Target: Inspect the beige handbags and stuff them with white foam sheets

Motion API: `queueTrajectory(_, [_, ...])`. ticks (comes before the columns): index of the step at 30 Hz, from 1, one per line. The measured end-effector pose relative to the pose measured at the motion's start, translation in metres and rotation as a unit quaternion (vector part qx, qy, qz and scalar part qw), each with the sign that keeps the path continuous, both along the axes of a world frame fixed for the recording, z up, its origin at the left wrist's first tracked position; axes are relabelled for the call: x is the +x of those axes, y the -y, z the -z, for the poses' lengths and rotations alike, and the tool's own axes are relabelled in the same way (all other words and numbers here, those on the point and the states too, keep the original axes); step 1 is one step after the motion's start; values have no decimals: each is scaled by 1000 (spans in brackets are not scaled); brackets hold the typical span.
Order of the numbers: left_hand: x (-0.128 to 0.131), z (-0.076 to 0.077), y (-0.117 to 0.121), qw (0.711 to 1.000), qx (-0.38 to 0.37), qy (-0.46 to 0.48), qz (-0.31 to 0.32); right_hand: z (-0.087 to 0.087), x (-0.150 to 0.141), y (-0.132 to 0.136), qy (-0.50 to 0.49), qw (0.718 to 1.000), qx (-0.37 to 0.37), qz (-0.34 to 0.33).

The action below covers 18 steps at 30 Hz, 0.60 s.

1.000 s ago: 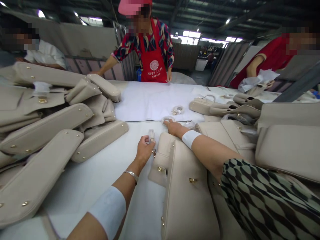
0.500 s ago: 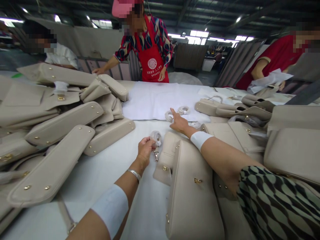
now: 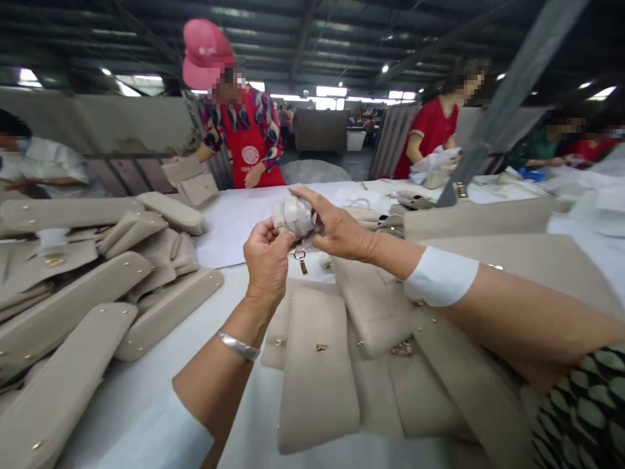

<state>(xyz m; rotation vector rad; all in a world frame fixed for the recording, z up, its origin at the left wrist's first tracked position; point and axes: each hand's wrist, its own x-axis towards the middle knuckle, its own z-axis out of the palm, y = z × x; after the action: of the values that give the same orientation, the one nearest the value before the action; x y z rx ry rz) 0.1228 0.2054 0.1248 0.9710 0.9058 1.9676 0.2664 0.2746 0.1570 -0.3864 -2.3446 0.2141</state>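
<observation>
Both hands are together above the middle of the table, holding a coiled bag strap (image 3: 294,216) in clear wrapping. My left hand (image 3: 267,260) pinches the near left side of the coil between thumb and fingers. Around its right side curl the fingers of my right hand (image 3: 342,228); whether there is more than one coil I cannot tell. A metal clasp (image 3: 303,263) dangles beneath the coil. Below my hands, a beige handbag (image 3: 317,371) with a small gold fitting lies flat, nearest to me.
Beige bags (image 3: 68,312) are heaped at the left, and others (image 3: 385,306) overlap at the right. A white sheet (image 3: 229,221) covers the table's far part. Across it stands a co-worker in a red apron (image 3: 251,153), one hand at a bag (image 3: 195,182). A slanted grey post (image 3: 508,91) rises at the right.
My right hand has come back from the coiled straps on the sheet to meet my left hand, which has lifted its coil. The view has swung right. The co-worker's bag now stands raised.
</observation>
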Motion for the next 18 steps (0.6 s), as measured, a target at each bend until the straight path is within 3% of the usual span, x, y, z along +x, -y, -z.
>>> queueTrajectory(5, [108, -58, 1, 989, 126, -2, 77, -93, 113, 42, 55, 991, 101, 65])
queueTrajectory(8, [192, -81, 6, 976, 156, 32, 145, -129, 194, 71, 104, 980, 120, 119])
queueTrajectory(10, [251, -93, 14, 965, 166, 39, 199, -141, 252, 97, 107, 972, 123, 170])
queueTrajectory(12, [311, -100, 23, 952, 164, 11, 258, -142, 311, 126, 76, 961, 108, 241])
queueTrajectory(14, [367, -101, 31, 936, 148, -71, 311, -128, 369, 152, 14, 942, 74, 327])
queueTrajectory(16, [414, -95, 38, 902, 122, -206, 359, -101, 423, 171, -48, 912, 14, 407])
queueTrajectory(18, [448, -83, 45, 840, 99, -372, 383, -62, 468, 182, -91, 871, -61, 479])
